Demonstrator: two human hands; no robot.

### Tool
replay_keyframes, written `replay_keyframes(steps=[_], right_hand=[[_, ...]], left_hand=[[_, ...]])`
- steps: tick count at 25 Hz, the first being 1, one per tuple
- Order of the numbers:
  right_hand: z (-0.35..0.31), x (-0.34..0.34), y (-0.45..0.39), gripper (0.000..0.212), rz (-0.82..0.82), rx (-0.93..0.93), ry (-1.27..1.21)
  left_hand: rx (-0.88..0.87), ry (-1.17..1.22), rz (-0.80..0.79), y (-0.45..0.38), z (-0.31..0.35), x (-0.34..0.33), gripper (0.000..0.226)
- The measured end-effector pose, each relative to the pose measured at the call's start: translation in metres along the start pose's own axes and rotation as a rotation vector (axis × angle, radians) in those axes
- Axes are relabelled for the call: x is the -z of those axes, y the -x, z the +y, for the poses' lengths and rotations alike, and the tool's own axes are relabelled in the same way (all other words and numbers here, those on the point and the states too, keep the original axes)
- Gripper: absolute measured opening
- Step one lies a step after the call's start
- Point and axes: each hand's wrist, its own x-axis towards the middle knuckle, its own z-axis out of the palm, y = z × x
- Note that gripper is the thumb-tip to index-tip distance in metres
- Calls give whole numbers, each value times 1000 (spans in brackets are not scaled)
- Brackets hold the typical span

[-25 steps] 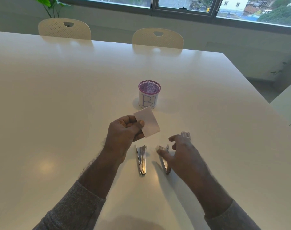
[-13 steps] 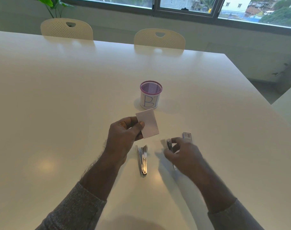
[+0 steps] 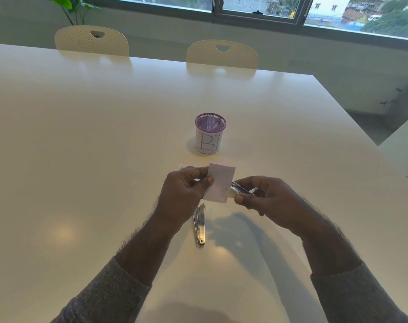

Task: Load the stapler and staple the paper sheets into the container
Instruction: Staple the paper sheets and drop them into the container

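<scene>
My left hand (image 3: 183, 194) pinches small white paper sheets (image 3: 219, 183) by their left edge, held upright above the table. My right hand (image 3: 265, 197) grips a small metal stapler (image 3: 239, 188) whose nose meets the right edge of the sheets. A second metal stapler (image 3: 199, 223) lies flat on the table below my left hand. The container (image 3: 210, 134), a purple mesh cup wrapped in white paper marked "B1", stands farther back, beyond both hands.
Everything rests on a white table (image 3: 81, 159). Another white paper piece (image 3: 183, 166) peeks out behind my left hand. Two cream chairs (image 3: 91, 40) (image 3: 221, 54) stand at the far edge. The table's right edge runs diagonally at the right.
My right hand has lifted the stapler off the table and brought it up to the right edge of the paper. The left hand stays in place with the sheets.
</scene>
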Motion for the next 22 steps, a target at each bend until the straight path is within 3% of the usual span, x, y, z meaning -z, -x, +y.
replay_keyframes(steps=[5,11,18,22], right_hand=[[-5,-3,-1,33,-43,36,-51],[-4,-12,-3,18,-30,56,-80],[-5,-18,-2,42,28,66,-118],[-2,-25,-3,26,82,27,-122]], left_hand=[[-12,-11,-100,3,-2,-2,26],[3,11,-145,3,-4,-1,24],[41,60,-216,3,0,1,26],[70,38,-242,4,1,2,24]])
